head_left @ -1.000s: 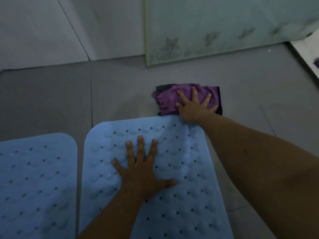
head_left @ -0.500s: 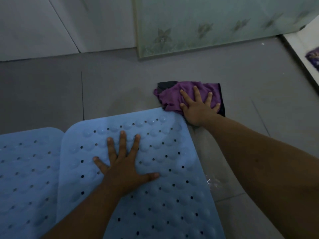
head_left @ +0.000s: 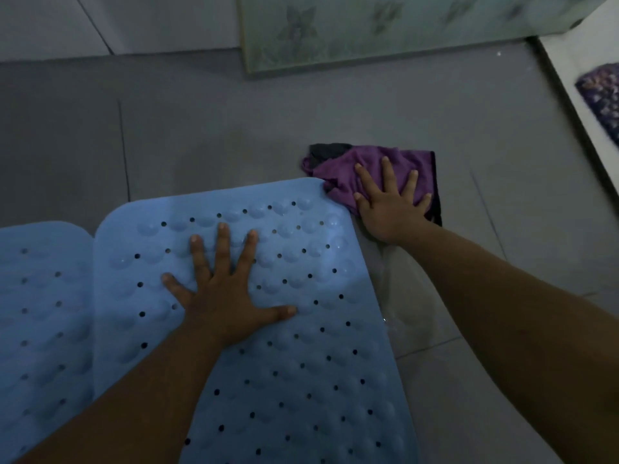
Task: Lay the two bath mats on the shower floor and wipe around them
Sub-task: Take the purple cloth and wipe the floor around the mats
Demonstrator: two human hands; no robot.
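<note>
Hands worked the grey tiled shower floor. Left hand, fingers flat, pinned the floppy perforated blue rubber bath mat beside its twin. Right hand, fingers splayed, pressed the soft purple wiping cloth at the mat's far corner.

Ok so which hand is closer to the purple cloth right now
Right. The right hand presses flat on the purple cloth itself, while the left hand lies spread on the nearer blue mat, apart from it.

Dimpled, perforated rubbery mats; soft purple cloth; matt floor tiles.
</note>
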